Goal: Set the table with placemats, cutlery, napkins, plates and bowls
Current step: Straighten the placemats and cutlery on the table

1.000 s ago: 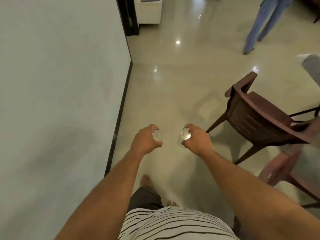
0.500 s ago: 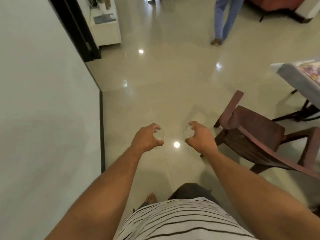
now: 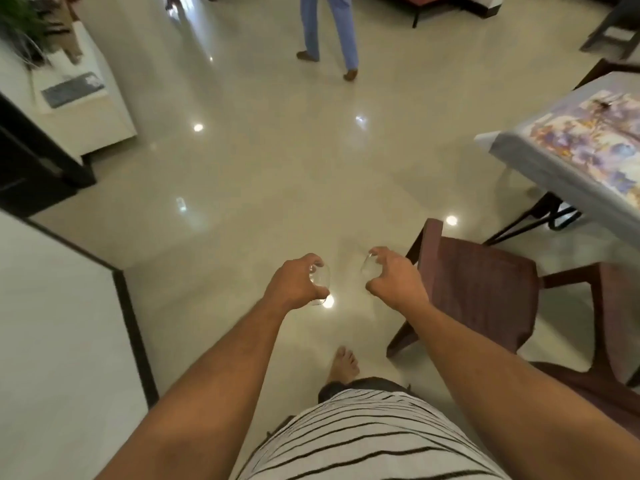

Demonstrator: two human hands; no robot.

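Observation:
My left hand [image 3: 294, 284] grips a clear glass [image 3: 320, 282], held out in front of me above the floor. My right hand [image 3: 398, 280] grips a second clear glass [image 3: 368, 266], mostly hidden behind its fingers. The two hands are level and a short gap apart. The table [image 3: 519, 161] stands at the right edge, covered by a grey cloth with a flowery placemat [image 3: 588, 133] on it. No cutlery, napkins, plates or bowls show on the part of the table in view.
A dark brown chair [image 3: 485, 289] stands just right of my right hand, a second one behind it at the lower right. A white wall with black skirting [image 3: 131, 323] ends at my left. A white cabinet [image 3: 86, 112] stands far left. A person [image 3: 329, 32] walks ahead.
I have walked forward past the wall's corner, and the view has turned right, bringing the table and placemat into sight. Both hands still carry their glasses in the same pose.

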